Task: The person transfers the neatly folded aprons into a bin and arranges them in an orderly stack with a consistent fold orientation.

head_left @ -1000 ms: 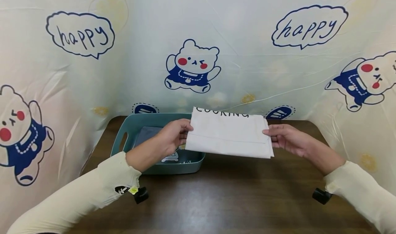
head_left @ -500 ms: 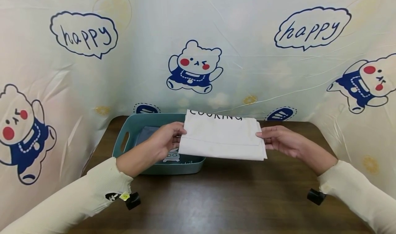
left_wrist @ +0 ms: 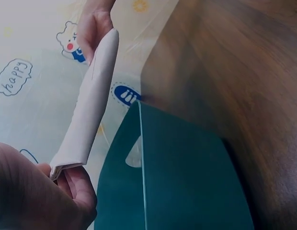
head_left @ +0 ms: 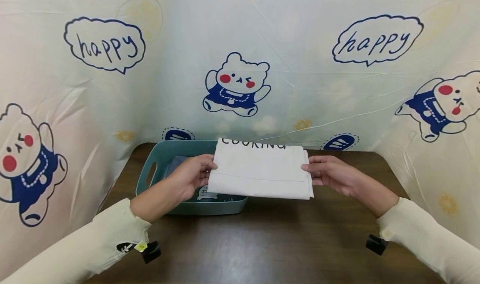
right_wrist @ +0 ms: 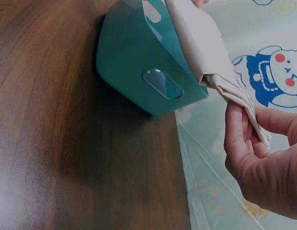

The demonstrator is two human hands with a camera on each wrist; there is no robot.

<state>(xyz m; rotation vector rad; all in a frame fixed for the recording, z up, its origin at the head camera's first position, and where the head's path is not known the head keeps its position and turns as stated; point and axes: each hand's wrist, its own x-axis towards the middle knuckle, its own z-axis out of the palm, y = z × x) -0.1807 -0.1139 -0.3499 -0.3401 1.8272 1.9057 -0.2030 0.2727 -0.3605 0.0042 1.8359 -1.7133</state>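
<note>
A folded white cloth [head_left: 258,171] with the black word COOKING along its far edge is held up in the air, partly over the right side of a teal plastic basket [head_left: 221,208]. My left hand [head_left: 191,173] pinches its left end, thumb on top and fingers beneath. At the opposite end, my right hand [head_left: 335,173] grips the folded layers between thumb and fingers, as the right wrist view also shows. Inside the basket lie a dark blue-grey folded cloth [head_left: 176,165] and a dark piece with a white cartoon print [head_left: 207,193], both partly hidden by my left hand and the white cloth.
The basket stands on the left part of a brown wooden table [head_left: 262,242], with oval handle holes in its ends. A printed curtain [head_left: 300,84] with cartoon bears hangs behind the table and along both sides.
Both hands have carried the folded white cloth leftward and slightly down, further over the basket. The grip of each hand looks the same, and the basket stays in place.
</note>
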